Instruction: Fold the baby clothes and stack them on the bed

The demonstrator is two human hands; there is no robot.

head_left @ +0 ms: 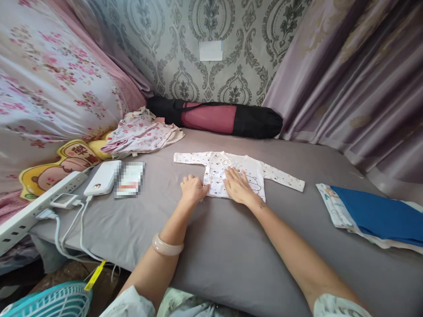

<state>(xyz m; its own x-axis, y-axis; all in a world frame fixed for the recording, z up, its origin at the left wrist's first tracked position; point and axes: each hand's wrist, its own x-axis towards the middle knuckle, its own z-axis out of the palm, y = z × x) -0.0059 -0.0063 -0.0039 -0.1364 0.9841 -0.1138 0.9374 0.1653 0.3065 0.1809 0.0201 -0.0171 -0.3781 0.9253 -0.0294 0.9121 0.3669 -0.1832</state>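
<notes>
A small white baby shirt (216,169) with a printed pattern lies spread on the grey sheet (231,246), its two sleeves stretched out to the sides. My right hand (238,186) rests flat on the front of the shirt, fingers apart, partly covering the line drawing. At the shirt's lower left edge is my left hand (193,189), its fingers curled and the thumb against the hem. Whether cloth is pinched there is too small to tell. A pale bangle circles my left wrist.
Crumpled printed clothes (142,134) and a rolled black and pink bag (209,118) lie at the back. Folded blue cloth (380,213) is on the right. A power strip (42,198), white power bank (103,177), cables and a teal basket (56,301) are on the left.
</notes>
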